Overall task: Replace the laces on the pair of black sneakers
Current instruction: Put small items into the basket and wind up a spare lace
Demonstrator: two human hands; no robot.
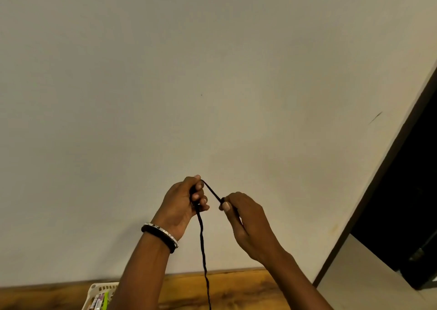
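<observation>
A black shoelace point(203, 243) is held up in front of a plain wall. My left hand point(186, 203), with bangles on its wrist, grips the lace in curled fingers near the top. My right hand point(246, 217) pinches the lace's end between thumb and fingers. A short taut stretch of lace runs between the two hands. The long remainder hangs straight down from my left hand past the table edge and out of the bottom of the view. No sneakers are in view.
A wooden table point(236, 288) runs along the bottom against the beige wall point(212, 73). A white plastic basket point(99, 290) with small items sits at its lower left. A dark doorway point(402, 203) stands at the right.
</observation>
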